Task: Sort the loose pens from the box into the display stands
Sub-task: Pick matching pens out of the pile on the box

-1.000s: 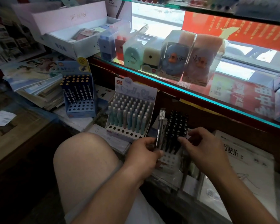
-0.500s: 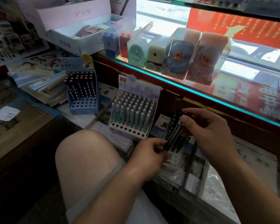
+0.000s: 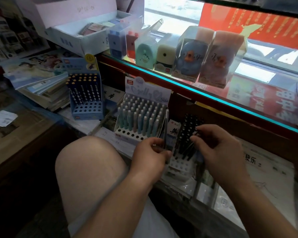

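One pen (image 3: 166, 124) in left hand (image 3: 150, 155) grip, dark pens (image 3: 185, 134) in right hand (image 3: 218, 152) pinch, pastel stand (image 3: 126, 134) beside

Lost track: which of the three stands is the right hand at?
The rightmost stand, holding black pens; the right hand pinches them. The pastel stand and blue stand sit farther left.

1. clear pen (image 3: 166, 127): slim, near upright, lower end gripped in the left hand (image 3: 150, 152), between the two front stands.
2. black pen stand (image 3: 179, 163): white holed base, dark pens in its back rows.
3. pastel pen stand (image 3: 127, 133): nearly full, front holes open.
4. blue pen stand (image 3: 86, 114): upper rows filled, far left.
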`<state>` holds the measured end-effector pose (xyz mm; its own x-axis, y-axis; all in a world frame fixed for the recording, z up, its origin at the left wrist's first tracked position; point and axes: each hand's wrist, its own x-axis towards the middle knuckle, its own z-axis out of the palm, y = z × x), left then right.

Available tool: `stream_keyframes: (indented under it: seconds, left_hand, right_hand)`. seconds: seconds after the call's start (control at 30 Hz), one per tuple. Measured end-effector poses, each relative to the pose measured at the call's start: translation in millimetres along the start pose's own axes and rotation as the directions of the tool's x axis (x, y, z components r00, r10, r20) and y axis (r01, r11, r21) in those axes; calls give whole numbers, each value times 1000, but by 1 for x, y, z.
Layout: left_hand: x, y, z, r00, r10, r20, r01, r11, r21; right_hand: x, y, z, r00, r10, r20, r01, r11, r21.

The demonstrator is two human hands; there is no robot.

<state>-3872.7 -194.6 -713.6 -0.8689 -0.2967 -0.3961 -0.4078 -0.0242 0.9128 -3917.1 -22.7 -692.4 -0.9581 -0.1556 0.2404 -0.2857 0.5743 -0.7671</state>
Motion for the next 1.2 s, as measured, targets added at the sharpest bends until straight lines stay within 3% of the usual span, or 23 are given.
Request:
stream_keyframes:
  seconds: [0.17,0.5,0.73,0.9,1.0,1.1,1.2]
  left_hand:
    - [2,-1,2,999,-30,-22,31,999,11]
    - [2,0,4,1000,-20,-15,20,999,29]
    - [2,-1,4,1000,-22,-9,23,998,62]
    - [1,-1,4,1000,-23,7,22,995,93]
    - [0,-1,3,999,-26,29,22,992,123]
    - [-1,0,4,996,-28,82,14,986,165]
    - [-1,-1,6,990,-18,143,-14,977,215]
  right_hand:
    - [-8,7,15,997,-73,19,75,987,-143]
    - [-3,13,23,989,-150,2,146,964,-221]
    - [-2,13,29,989,-146,37,151,946,-288]
    - [-2,17,33,969,-216,117,245,887,-393]
    - [-1,14,29,982,-159,102,183,935,-303]
    - [1,2,17,1000,-27,6,27,1000,2]
    - [3,-9,6,999,45,1,-44,968,247]
